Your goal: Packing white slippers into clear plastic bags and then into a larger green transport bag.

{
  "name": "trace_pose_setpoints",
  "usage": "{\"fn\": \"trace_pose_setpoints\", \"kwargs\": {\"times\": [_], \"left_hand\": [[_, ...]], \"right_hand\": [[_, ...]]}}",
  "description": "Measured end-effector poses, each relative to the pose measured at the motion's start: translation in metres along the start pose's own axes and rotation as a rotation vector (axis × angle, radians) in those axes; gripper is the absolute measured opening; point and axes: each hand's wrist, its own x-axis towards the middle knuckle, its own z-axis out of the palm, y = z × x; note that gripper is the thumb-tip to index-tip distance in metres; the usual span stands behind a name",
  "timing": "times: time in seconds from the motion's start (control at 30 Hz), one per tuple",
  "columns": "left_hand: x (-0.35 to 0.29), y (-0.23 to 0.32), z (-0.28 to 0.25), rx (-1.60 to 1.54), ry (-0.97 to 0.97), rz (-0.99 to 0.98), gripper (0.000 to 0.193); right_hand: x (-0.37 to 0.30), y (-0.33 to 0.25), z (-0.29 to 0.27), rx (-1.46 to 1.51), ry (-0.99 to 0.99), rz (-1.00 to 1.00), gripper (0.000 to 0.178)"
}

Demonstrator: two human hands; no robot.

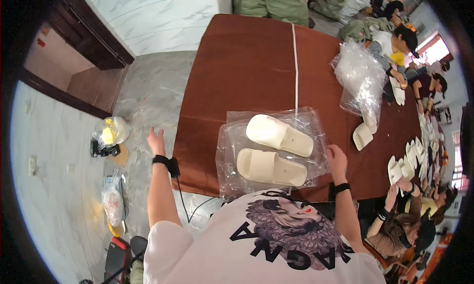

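A pair of cream slide slippers lies side by side on the brown-covered table in front of me. The upper slipper [296, 142] is tilted and the lower slipper [291, 172] lies almost level, both with straps toward the left. Clear plastic bags [231, 131] spread around and beneath them; whether any film covers the slippers I cannot tell. My left hand [156, 141] is raised beyond the table's left edge, fingers apart, holding nothing. At the right edge of the plastic, my right hand [337, 161] hangs with loosely bent fingers, nothing visible in them.
The brown tablecloth [237, 61] carries a white line [295, 61] running away from me. Toward the right lie a heap of clear bags [360, 69] and a single slipper [363, 137]. Several people work with slippers along the right side. Bagged items [113, 205] lie by the left wall.
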Motion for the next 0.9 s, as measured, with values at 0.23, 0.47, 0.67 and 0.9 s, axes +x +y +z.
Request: {"fn": "trace_pose_setpoints", "kwargs": {"times": [0.23,0.47,0.67,0.9], "left_hand": [[-0.157,0.169,0.113,-0.155,-0.367,0.582,0.01],[-0.21,0.164,0.19,0.06,-0.517,0.782,0.02],[-0.209,0.158,0.196,-0.009,-0.826,0.295,0.025],[-0.207,0.185,0.188,-0.127,-0.744,0.337,0.022]], "right_hand": [[-0.013,-0.114,0.044,0.767,-0.852,0.422,0.026],[-0.023,-0.127,0.087,0.707,-0.744,0.367,0.031],[-0.03,-0.13,0.002,0.526,-0.564,0.244,0.023],[-0.036,-0.086,-0.071,-0.277,-0.417,-0.344,0.03]]}}
